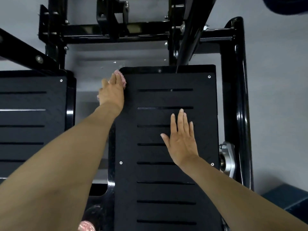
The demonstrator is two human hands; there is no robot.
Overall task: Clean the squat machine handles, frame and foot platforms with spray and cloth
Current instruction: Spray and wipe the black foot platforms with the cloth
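Note:
The right foot platform [166, 172] is a black slotted plate filling the middle of the view. At its top left corner my left hand [112, 92] presses a pink cloth [122, 79] against the plate's left edge; most of the cloth is hidden under the hand. My right hand [182, 139] lies flat on the same platform with straight, spread fingers and holds nothing. The left foot platform [31, 117] sits at the left of the view. No spray bottle is in view.
The black machine frame [236, 90] runs along the right side and across the top [133, 33]. A silver bearing bracket [228, 157] sticks out at the platform's right edge. Grey floor [280, 80] surrounds the machine. A pink patterned object [86, 226] shows at the bottom edge.

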